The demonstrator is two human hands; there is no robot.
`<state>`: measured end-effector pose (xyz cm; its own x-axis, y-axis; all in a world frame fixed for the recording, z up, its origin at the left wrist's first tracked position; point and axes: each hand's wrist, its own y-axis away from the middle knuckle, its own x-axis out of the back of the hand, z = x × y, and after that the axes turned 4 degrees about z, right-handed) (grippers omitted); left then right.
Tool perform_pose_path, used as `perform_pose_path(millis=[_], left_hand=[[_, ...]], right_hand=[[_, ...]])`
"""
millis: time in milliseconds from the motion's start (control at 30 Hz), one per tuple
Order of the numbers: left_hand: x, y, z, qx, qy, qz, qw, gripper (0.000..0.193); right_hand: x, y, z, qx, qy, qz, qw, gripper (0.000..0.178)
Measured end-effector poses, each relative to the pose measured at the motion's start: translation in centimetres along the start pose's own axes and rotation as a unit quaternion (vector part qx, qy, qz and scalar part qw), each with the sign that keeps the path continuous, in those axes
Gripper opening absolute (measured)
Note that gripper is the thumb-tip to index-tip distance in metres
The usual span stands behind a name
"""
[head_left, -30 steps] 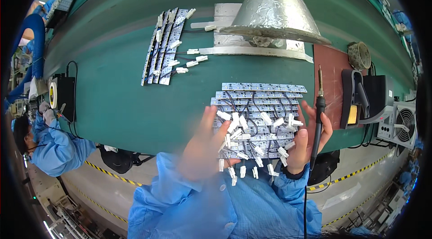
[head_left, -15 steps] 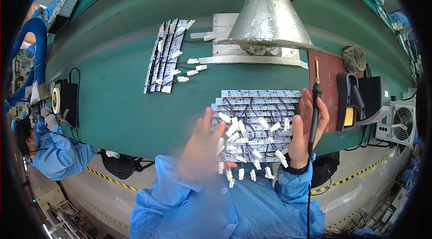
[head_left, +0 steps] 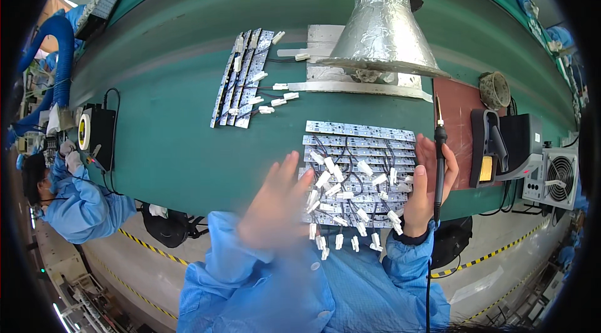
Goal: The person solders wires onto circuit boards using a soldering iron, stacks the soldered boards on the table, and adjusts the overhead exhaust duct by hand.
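Observation:
A row of LED circuit strips point(head_left: 360, 128) lies side by side at the table's near edge. Black wires ending in white plug connectors point(head_left: 364, 168) lie over them. My left hand point(head_left: 270, 208) is at their left ends, open with fingers stretched, its thumb close against the strips; whether it touches cannot be told. Along their right ends rests my right hand point(head_left: 418, 204), which also holds a soldering iron point(head_left: 439, 157) upright between its fingers, tip pointing away from me.
Beyond, to the left, lies a smaller group of LED strips point(head_left: 251, 92). A foil-covered fume hood point(head_left: 394, 32) hangs over a pale board point(head_left: 322, 35). At right are a soldering stand point(head_left: 485, 145), a round pot point(head_left: 494, 90) and a fan unit point(head_left: 557, 176). A co-worker point(head_left: 84, 204) sits left.
The strips' left ends, staggered before, now line up more evenly. My left hand has drawn slightly left. My right hand keeps the soldering iron. The whole view has shifted a little.

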<state>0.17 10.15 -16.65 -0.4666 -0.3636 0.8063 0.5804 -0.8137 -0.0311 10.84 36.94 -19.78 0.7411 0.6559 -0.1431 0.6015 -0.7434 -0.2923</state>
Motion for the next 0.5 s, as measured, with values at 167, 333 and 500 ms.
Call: perform_pose_path(millis=[167,333,500], left_hand=[[4.3,0.4,-2.4,-0.015,0.085,-0.007,0.996,0.081],[5.6,-5.9,-1.0,-0.028,0.049,0.117,0.992,0.049],[3.6,-11.1,-2.2,-0.029,-0.029,0.015,0.999,0.037]], right_hand=[[0.0,0.0,0.0,0.002,-0.014,-0.006,1.000,0.053],[1.0,0.1,0.2,0.067,0.101,0.059,0.991,0.039],[3.6,0.1,-0.8,0.098,0.104,0.192,0.971,0.035]])
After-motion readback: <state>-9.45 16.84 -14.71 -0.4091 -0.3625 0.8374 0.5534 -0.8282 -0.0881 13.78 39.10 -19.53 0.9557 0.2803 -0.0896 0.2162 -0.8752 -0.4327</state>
